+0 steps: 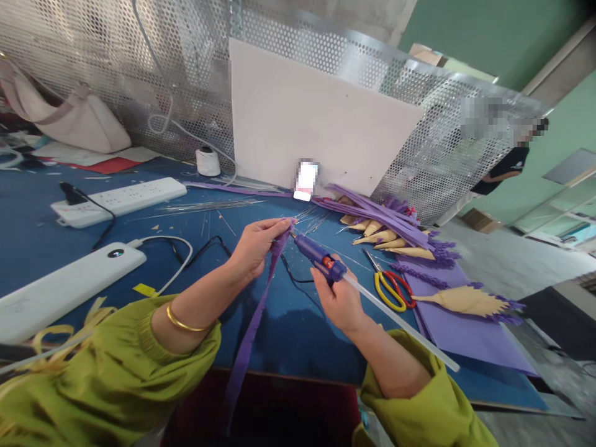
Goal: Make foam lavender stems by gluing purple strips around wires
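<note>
My left hand (255,247) is closed in a pinch on the top end of a long purple paper strip (254,323), which hangs down past the table's front edge. My right hand (339,299) grips a blue hot glue gun (317,256) with a clear glue stick (395,320) sticking out behind. The gun's nozzle touches the strip right at my left fingertips. Thin wires (307,217) lie on the blue table (41,248) just beyond.
Yellow and red scissors (393,288) lie right of my right hand. Purple sheets (460,329), purple strips and tan paper cones (386,239) are at the right. A white power strip (118,200), a white power bank (60,288), a tape roll (207,161) and a white board (316,124) stand left and behind.
</note>
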{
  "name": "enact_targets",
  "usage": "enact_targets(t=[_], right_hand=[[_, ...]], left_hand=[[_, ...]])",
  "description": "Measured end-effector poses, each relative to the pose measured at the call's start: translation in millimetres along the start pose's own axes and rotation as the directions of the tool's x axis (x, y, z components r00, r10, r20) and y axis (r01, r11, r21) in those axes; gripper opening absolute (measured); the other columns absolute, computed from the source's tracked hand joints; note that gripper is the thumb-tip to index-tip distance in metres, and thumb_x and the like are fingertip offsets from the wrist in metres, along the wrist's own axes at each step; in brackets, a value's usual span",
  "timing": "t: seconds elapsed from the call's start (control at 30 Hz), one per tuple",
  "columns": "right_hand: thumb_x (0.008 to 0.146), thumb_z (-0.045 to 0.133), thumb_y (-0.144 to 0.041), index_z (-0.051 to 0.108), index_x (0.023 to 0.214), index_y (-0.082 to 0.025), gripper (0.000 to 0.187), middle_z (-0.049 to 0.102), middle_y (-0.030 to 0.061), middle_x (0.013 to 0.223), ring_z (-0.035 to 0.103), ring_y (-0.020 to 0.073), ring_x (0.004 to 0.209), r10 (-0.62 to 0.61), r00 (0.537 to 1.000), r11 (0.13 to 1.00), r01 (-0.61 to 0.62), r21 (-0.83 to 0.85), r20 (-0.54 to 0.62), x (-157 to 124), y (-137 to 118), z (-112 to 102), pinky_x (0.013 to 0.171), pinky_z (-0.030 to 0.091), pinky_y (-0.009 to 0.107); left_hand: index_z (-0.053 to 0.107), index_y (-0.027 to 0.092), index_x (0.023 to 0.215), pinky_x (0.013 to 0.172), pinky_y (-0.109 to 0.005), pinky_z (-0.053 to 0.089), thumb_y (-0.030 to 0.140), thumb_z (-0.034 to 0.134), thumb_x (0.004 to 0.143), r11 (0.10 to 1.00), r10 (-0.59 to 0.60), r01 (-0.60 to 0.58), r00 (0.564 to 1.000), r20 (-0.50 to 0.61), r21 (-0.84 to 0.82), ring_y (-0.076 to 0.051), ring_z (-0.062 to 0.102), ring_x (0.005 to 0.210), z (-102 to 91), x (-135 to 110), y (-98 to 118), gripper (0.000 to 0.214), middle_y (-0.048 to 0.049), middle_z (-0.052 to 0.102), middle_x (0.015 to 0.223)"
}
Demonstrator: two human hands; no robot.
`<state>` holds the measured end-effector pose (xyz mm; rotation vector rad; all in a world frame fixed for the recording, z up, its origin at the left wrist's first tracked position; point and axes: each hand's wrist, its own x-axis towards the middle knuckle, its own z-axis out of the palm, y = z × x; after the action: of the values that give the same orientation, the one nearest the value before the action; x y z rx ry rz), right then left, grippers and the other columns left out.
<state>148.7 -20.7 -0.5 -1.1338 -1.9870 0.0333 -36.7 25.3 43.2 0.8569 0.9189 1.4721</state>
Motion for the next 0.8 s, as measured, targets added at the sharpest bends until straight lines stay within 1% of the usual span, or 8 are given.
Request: enact_targets(t=[0.13, 0.33, 0.57, 0.8], right_hand=[[0.093, 0.048, -0.039, 0.059, 0.090, -0.022, 0.020, 0.067, 0.0071, 0.081, 0.066, 0.0224, 0.079, 0.014, 1.000, 1.000, -0.014, -0.009, 0.012, -0.1, -1.0, -0.5, 0.073, 0.051, 0.030], [0.093, 0.048, -0.038, 0.060, 0.092, -0.022, 0.021, 0.068, 0.0083, 0.083, 0.067, 0.0233, 0.077, -0.007, 1.000, 1.000, 0.007, -0.003, 0.012, -1.3, -1.6, -0.2, 0.069, 0.051, 0.031], [0.095, 0.046, -0.041, 0.060, 0.092, -0.021, 0.025, 0.068, 0.0075, 0.081, 0.067, 0.0220, 0.076, -0.023, 0.999, 0.998, 0.021, -0.052, -0.040, -0.8, -2.5, -0.2, 0.069, 0.051, 0.030], [0.095, 0.046, -0.041, 0.061, 0.092, -0.019, 0.027, 0.068, 0.0088, 0.082, 0.067, 0.0227, 0.078, -0.025, 0.997, 0.996, 0.019, -0.090, -0.067, 1.2, -4.0, -2.2, 0.074, 0.051, 0.031]], left_hand=[[0.078, 0.013, 0.081, 0.063, -0.020, 0.045, 0.031, 0.083, 0.062, 1.000, 0.002, -0.002, 1.000, -0.005, 0.007, -0.011, 0.058, 0.069, 0.8, -0.9, 1.0, 0.027, -0.0074, 0.072, 0.079], [0.078, 0.013, 0.081, 0.060, -0.020, 0.043, 0.033, 0.083, 0.061, 1.000, 0.006, -0.005, 1.000, -0.021, 0.029, -0.011, 0.058, 0.068, 0.7, -1.7, 2.3, 0.028, -0.0079, 0.072, 0.079], [0.079, 0.014, 0.082, 0.053, -0.019, 0.038, 0.038, 0.084, 0.059, 0.999, -0.005, 0.005, 1.000, -0.007, 0.049, -0.009, 0.053, 0.062, 0.2, -1.1, 0.9, 0.034, -0.0058, 0.071, 0.075], [0.079, 0.015, 0.083, 0.055, -0.020, 0.040, 0.040, 0.084, 0.059, 0.998, 0.000, 0.000, 1.000, 0.010, 0.063, -0.009, 0.054, 0.062, -0.5, -1.3, -2.5, 0.035, -0.0060, 0.072, 0.076]])
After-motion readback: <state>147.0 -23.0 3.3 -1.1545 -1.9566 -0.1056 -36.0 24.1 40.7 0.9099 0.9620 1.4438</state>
